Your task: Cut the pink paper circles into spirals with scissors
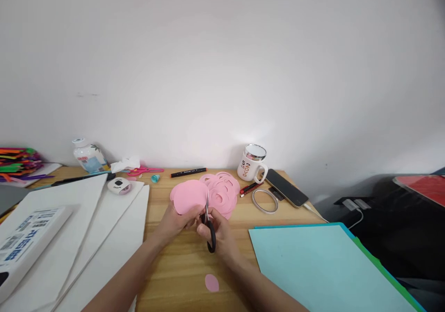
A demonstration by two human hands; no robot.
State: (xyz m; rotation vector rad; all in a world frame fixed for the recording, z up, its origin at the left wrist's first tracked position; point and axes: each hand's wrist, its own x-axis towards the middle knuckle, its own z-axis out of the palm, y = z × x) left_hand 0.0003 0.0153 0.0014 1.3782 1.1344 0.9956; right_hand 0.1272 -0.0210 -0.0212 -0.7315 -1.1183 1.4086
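My left hand (177,223) grips several rounded pink paper pieces (189,195) by their lower edge, thumb on top. In my right hand (220,233) is a pair of scissors (211,238) with black handles. Its blades point away from me and lie along the right edge of the pink paper; whether they are parted cannot be made out. Just behind my hands a heap of pink paper pieces with curved cuts (225,189) rests on the wooden table. Nearer to me lies a small leaf-shaped pink paper piece (212,283).
White sheets (125,238) cover the left side, bearing a white box (33,240). Light blue sheets (313,256) lie at the right. Along the wall stand a white mug (247,168) and a white bottle (91,156), with a phone (285,187), tape ring (256,204) and black marker (188,173).
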